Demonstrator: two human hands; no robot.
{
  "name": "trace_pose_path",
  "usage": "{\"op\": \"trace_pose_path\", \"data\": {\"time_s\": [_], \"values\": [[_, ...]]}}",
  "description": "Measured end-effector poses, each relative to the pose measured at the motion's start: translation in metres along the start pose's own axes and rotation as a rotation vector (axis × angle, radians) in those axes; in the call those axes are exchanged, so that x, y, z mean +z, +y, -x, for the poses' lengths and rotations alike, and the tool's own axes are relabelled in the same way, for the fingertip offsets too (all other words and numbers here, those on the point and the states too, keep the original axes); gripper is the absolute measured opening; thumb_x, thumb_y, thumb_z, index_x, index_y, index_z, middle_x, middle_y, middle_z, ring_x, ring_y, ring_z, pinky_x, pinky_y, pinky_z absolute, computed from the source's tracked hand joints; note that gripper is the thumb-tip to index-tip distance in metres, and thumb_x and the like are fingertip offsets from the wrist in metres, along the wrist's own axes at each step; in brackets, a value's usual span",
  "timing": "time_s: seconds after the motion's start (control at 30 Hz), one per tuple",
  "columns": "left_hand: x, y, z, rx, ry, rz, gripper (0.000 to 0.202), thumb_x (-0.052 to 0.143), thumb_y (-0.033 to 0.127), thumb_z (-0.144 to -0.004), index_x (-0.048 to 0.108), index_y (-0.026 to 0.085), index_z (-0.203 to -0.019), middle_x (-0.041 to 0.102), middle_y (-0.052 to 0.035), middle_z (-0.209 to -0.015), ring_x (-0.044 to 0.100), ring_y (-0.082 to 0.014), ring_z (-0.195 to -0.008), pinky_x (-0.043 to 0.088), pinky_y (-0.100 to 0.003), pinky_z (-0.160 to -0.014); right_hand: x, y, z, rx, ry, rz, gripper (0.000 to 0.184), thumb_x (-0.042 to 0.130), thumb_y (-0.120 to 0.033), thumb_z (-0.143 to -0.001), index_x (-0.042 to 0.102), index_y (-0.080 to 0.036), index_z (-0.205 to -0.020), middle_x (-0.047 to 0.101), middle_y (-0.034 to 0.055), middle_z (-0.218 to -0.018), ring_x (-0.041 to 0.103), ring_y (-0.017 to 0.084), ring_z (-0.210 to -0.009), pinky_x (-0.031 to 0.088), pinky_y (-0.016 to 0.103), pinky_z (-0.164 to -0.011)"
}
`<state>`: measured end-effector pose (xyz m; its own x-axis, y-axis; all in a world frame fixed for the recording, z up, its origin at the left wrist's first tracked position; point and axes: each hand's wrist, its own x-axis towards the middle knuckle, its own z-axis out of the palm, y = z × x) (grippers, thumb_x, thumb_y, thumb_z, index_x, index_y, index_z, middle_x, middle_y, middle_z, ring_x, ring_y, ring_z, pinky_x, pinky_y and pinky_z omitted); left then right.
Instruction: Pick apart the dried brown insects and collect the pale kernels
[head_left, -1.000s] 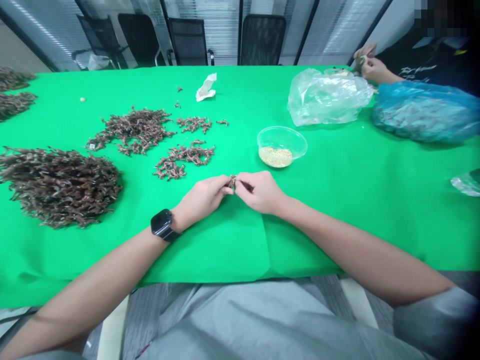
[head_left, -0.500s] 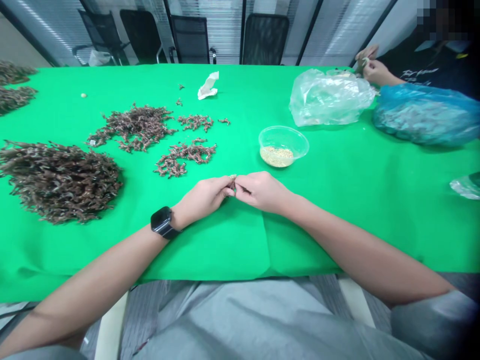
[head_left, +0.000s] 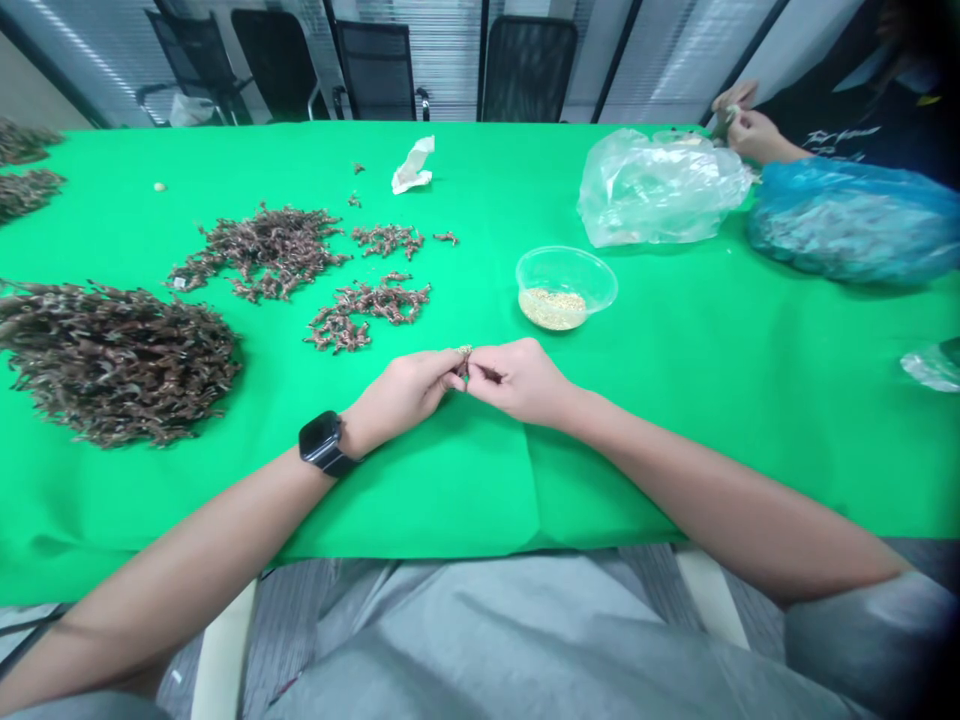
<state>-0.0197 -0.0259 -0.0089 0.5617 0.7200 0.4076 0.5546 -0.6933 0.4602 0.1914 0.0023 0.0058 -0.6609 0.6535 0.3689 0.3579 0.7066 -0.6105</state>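
Closest to the camera, a lap in grey cloth (head_left: 480,640) sits just behind the edge of the table (head_left: 450,500), which is covered in bright green cloth. Both forearms reach out over the cloth, and a black smartwatch (head_left: 322,444) is strapped to the left wrist. The left hand (head_left: 401,392) and right hand (head_left: 517,382) meet in the middle, just above the table. The fingers (head_left: 442,368) of the left hand and the fingers (head_left: 487,372) of the right are curled and pinching a small brown sprig (head_left: 463,360) between them, so it is held in the air between the two hands, partly hidden by them.

Left of the hands lies a large heap of brown sprigs (head_left: 112,362). Farther up are a smaller heap (head_left: 367,315) and a loose spread (head_left: 262,255), with a few more bits beyond them. To the right, a see-through plastic bowl (head_left: 566,288) holds pale grains (head_left: 553,309). Past it lie a see-through plastic bag (head_left: 660,190) and a full blue plastic bag (head_left: 847,222). At the far edge, a co-worker's hands (head_left: 757,130) work on something too small to make out. A crumpled white paper (head_left: 412,165) lies on the far side of the table, and black chairs (head_left: 379,70) stand beyond.
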Motion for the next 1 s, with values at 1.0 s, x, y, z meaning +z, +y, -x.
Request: {"op": "trace_pose_path", "data": {"time_s": [1.0], "values": [[-0.002,0.0062,-0.0043,-0.136,-0.009,0.175,0.032,0.043,0.039,-0.105,0.06,0.017,-0.089,0.07,-0.0013,-0.08,0.064,-0.0122,-0.07,0.045,-0.021,-0.068,0.0002,0.0005,-0.0013,0.073,0.011,-0.107,0.029,0.048,-0.023,-0.09,0.052,-0.017,-0.062,0.043,-0.0045,-0.057,0.034,0.007,-0.053,0.024,0.025,-0.055]]}}
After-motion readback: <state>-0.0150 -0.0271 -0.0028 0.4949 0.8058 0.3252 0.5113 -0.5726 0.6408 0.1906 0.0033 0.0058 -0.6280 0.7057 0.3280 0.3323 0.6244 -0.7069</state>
